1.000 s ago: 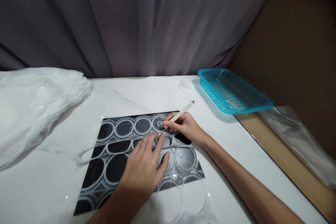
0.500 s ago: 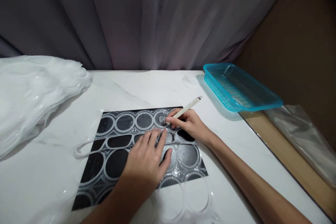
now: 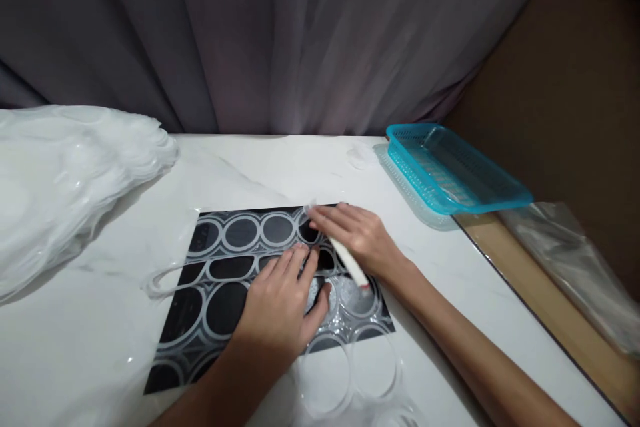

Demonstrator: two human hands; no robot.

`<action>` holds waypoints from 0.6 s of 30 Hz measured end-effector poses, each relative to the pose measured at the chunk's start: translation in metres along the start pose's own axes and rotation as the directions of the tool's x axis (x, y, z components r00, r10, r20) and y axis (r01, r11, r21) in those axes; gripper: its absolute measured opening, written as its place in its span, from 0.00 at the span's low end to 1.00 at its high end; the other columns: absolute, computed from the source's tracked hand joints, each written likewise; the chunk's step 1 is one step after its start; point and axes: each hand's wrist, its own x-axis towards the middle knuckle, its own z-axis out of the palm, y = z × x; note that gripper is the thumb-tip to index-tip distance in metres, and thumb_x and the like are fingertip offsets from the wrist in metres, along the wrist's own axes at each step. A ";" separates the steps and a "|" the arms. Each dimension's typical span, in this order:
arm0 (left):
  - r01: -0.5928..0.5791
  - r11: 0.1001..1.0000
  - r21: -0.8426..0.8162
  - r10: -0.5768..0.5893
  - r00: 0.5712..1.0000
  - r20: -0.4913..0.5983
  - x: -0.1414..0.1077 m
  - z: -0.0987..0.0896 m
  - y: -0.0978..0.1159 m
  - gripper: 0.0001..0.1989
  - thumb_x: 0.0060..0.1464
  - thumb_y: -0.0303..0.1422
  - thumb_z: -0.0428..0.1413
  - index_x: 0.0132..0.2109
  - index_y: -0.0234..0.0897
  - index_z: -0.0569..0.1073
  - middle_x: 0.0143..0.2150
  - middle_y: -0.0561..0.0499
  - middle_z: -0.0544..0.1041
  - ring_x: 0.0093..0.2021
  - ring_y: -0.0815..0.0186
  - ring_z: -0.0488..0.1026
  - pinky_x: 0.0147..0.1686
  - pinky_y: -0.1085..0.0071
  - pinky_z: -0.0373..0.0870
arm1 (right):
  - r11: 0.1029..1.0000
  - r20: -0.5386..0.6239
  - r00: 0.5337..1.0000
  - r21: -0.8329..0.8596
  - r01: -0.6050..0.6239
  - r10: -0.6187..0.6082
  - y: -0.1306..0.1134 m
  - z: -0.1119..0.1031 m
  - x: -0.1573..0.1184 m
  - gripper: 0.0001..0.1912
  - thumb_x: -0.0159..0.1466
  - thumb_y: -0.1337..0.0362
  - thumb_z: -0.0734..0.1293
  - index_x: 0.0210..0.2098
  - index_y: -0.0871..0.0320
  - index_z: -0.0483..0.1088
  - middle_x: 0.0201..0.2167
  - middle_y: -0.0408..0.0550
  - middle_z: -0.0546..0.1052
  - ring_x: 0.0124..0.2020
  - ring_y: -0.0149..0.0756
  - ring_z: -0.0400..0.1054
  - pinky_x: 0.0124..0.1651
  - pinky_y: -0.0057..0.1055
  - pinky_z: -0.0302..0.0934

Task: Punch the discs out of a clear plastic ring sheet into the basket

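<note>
A clear plastic sheet (image 3: 257,243) patterned with pale-edged circles and ovals lies over a black rectangular mat (image 3: 173,327). Fingers spread, my left hand (image 3: 280,293) rests flat on the middle of the sheet. At the sheet's upper right, my right hand (image 3: 350,230) is closed around a slim, pale stick-like tool (image 3: 353,263), whose reddish end slants down toward me. By the right fingertips there is a blurred bit of clear film (image 3: 310,205); whether they pinch it is hard to tell. Inside the circle beside those fingers the black mat shows.
On the left of the white table (image 3: 240,160) lies a big pile of clear plastic sheets (image 3: 75,173). A blue basket (image 3: 450,173) stands at the back right, near a brown board (image 3: 520,280) and a clear plastic bag (image 3: 570,260). A grey curtain (image 3: 280,40) hangs behind.
My right hand has turned over, swinging the tool from pointing up and away to slanting down toward me. The clear piece in the top right circle has shifted upward. My left hand stays put.
</note>
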 end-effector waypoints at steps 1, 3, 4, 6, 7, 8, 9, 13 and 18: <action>0.004 1.000 0.003 -0.004 1.000 0.000 0.000 -0.001 0.000 0.21 0.66 0.36 0.54 0.59 0.28 0.78 0.54 0.38 0.81 0.52 0.50 0.79 0.47 0.56 0.79 | 0.991 -0.095 0.989 0.078 -0.105 0.112 0.004 0.000 0.002 0.15 0.77 0.68 0.63 0.60 0.62 0.73 0.55 0.56 0.80 0.51 0.46 0.77 0.52 0.45 0.73; 0.011 1.000 0.010 -0.011 1.000 0.007 -0.001 -0.002 0.001 0.22 0.66 0.36 0.54 0.61 0.28 0.77 0.54 0.39 0.81 0.52 0.51 0.80 0.47 0.57 0.80 | 0.906 -0.278 0.877 0.283 -0.315 0.392 0.012 -0.001 0.006 0.12 0.77 0.66 0.65 0.57 0.55 0.77 0.54 0.50 0.81 0.53 0.43 0.76 0.57 0.44 0.70; 0.014 1.000 0.015 -0.014 1.000 0.013 -0.001 -0.002 0.001 0.22 0.67 0.37 0.54 0.61 0.29 0.77 0.55 0.39 0.81 0.52 0.51 0.80 0.47 0.57 0.80 | 0.837 -0.344 0.779 0.376 -0.397 0.524 0.017 -0.002 0.006 0.11 0.77 0.64 0.65 0.54 0.54 0.78 0.53 0.49 0.81 0.53 0.43 0.76 0.57 0.44 0.70; 0.022 1.000 0.023 -0.022 0.999 0.027 -0.002 -0.002 0.003 0.22 0.67 0.36 0.54 0.62 0.29 0.76 0.56 0.39 0.81 0.53 0.52 0.80 0.48 0.57 0.81 | 0.695 -0.411 0.566 0.503 -0.513 0.715 0.027 -0.006 0.006 0.12 0.76 0.58 0.66 0.49 0.56 0.81 0.44 0.49 0.83 0.45 0.42 0.78 0.48 0.40 0.71; 0.024 0.999 0.027 -0.025 0.999 0.036 -0.002 -0.002 0.004 0.22 0.67 0.36 0.53 0.62 0.29 0.76 0.56 0.39 0.80 0.53 0.52 0.80 0.48 0.57 0.81 | 0.633 -0.419 0.475 0.538 -0.557 0.774 0.031 -0.009 0.005 0.15 0.76 0.55 0.66 0.47 0.58 0.81 0.37 0.49 0.82 0.37 0.40 0.76 0.40 0.37 0.69; 0.021 0.999 0.031 -0.023 0.999 0.046 -0.002 -0.003 0.005 0.22 0.68 0.36 0.53 0.63 0.28 0.75 0.56 0.39 0.80 0.54 0.52 0.79 0.49 0.57 0.81 | 0.581 -0.419 0.403 0.557 -0.594 0.814 0.035 -0.012 0.003 0.17 0.75 0.53 0.67 0.45 0.59 0.82 0.28 0.46 0.79 0.28 0.36 0.72 0.33 0.33 0.65; 0.015 0.999 0.032 -0.016 0.998 0.056 -0.002 -0.004 0.006 0.22 0.68 0.36 0.53 0.63 0.27 0.75 0.56 0.38 0.80 0.54 0.51 0.79 0.49 0.56 0.80 | 0.543 -0.417 0.352 0.566 -0.620 0.838 0.038 -0.014 0.001 0.19 0.74 0.51 0.68 0.43 0.60 0.82 0.22 0.43 0.73 0.22 0.33 0.65 0.27 0.31 0.58; 0.009 0.999 -0.048 -0.004 0.995 0.101 -0.003 -0.015 0.008 0.23 0.70 0.37 0.50 0.65 0.26 0.71 0.60 0.37 0.78 0.60 0.52 0.75 0.54 0.57 0.78 | 0.491 -0.332 0.362 0.576 -0.654 0.871 0.036 -0.018 -0.002 0.22 0.72 0.48 0.69 0.40 0.62 0.82 0.17 0.39 0.66 0.19 0.31 0.58 0.26 0.31 0.53; 0.123 0.991 -0.053 -0.116 0.986 0.121 -0.011 -0.038 -0.012 0.24 0.72 0.38 0.49 0.67 0.28 0.69 0.61 0.38 0.76 0.61 0.52 0.72 0.59 0.52 0.74 | 0.539 -0.130 0.590 0.595 -0.596 0.797 0.008 0.000 0.018 0.18 0.74 0.51 0.67 0.44 0.59 0.81 0.30 0.47 0.78 0.27 0.34 0.68 0.31 0.33 0.60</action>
